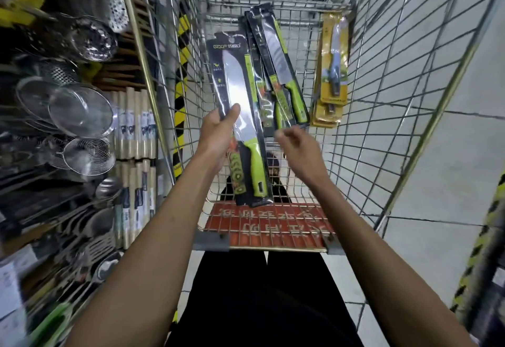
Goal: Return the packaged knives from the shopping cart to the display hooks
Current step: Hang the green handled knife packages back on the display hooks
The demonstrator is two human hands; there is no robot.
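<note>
Lifting knives out has only just begun, I think. The left hand (218, 130) grips one big knife pack (240, 95) by its edge, thumb on the front, above the cart (396, 73). More green knife packs (276, 73) lie just past the right hand (297, 147) fingertips. Yellow packs (332, 73) sit further right. Those fingers are blurry and half bent, so I cannot tell if they pinch anything. No hooks show.

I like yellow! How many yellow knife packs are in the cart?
2 show: the top pack and a lower pack under it, stacked by the cart's right wall. More may hide beneath.
</note>
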